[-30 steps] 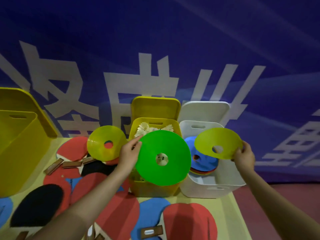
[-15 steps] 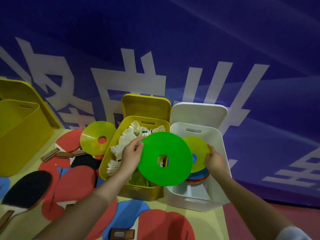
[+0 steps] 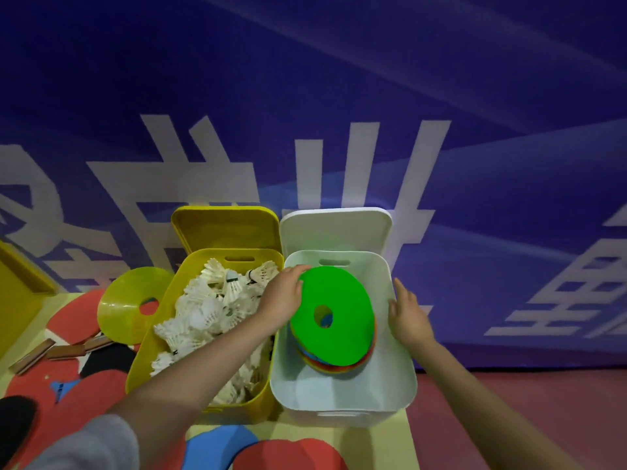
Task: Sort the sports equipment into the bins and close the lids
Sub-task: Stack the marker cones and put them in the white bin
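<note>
My left hand [image 3: 284,298] holds the left edge of a green disc cone [image 3: 339,320], which lies tilted on a stack of coloured disc cones inside the white bin [image 3: 342,395]. My right hand [image 3: 407,317] is over the bin's right wall with its fingers relaxed and holds nothing. The white lid [image 3: 336,228] stands upright behind the bin. Left of it, the yellow bin [image 3: 152,340] is full of white shuttlecocks [image 3: 210,317], its lid [image 3: 225,227] upright behind. A yellow disc cone [image 3: 125,310] leans on the rackets further left.
Red, black and blue table tennis rackets [image 3: 68,385] cover the yellow table at left and front. Another yellow bin [image 3: 17,300] stands at the far left edge. A blue banner wall rises right behind the bins. Red floor lies to the right of the table.
My left hand has carried the green disc cone right and down into the white bin, onto the stack. My right hand has let go of the yellow-green cone and drawn back to the bin's right wall.
</note>
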Motion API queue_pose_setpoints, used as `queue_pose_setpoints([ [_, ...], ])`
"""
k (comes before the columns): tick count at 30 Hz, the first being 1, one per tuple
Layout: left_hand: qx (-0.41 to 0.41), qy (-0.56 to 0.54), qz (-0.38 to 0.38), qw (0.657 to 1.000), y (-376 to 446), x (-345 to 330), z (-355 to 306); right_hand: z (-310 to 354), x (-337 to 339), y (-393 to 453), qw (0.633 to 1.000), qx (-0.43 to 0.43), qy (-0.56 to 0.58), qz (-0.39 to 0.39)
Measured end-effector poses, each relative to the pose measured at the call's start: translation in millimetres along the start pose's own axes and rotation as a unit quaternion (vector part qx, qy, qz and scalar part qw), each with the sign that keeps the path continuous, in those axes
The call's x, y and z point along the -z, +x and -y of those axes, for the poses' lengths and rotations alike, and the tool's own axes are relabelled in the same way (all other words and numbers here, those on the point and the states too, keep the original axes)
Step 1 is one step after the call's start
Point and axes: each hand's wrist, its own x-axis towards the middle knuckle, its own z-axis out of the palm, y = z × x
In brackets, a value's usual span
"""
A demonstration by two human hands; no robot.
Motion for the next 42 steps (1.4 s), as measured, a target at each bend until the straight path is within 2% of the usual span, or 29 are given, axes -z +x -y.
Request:
queue_pose_setpoints([
  [2, 0.002, 0.034, 0.029, 0.999, 13, -20, -3, -5, -2, -2, 1.0, -0.017, 0.019, 0.002],
  [5, 0.016, 0.06, 0.05, 0.997, 23, -45, -6, -4, -9, 1, 1.0, -0.01, -0.01, -0.024],
  [12, 0.052, 0.079, 0.039, 0.995, 22, -83, 13, -6, -11, 3, 0.998, -0.024, -0.018, -0.05],
  [17, 0.048, 0.27, 0.082, 0.958, 22, -92, 27, -5, -13, 2, 0.998, -0.023, -0.014, -0.052],
  [20, 0.049, 0.305, 0.097, 0.946, 22, -95, 27, 0, -14, 1, 0.998, -0.028, -0.018, -0.045],
  [22, 0.047, 0.28, 0.114, 0.952, 21, -93, 23, 2, -13, 0, 0.998, -0.031, -0.022, -0.042],
  [25, 0.054, 0.154, 0.112, 0.98, 17, -80, 14, 3, -10, 0, 0.998, -0.034, -0.036, -0.044],
  [28, 0.014, 0.013, 0.063, 0.998, 10, -54, 6, 3, -5, -1, 0.998, -0.036, -0.05, -0.034],
  [31, -0.019, -0.09, 0.009, 0.996, -9, -15, 5, 6, -1, -4, 0.993, -0.019, -0.112, -0.027],
  [34, -0.021, -0.148, -0.042, 0.988, -35, 29, 15, 24, -5, -7, 0.98, 0.021, -0.171, -0.102],
  [37, 0.021, -0.167, -0.073, 0.983, -65, 67, 50, 68, -24, -17, 0.981, 0.122, -0.08, -0.127],
  [42, 0.088, -0.134, -0.098, 0.982, -114, 116, 128, 168, -79, -49, 0.964, 0.254, 0.056, -0.062],
])
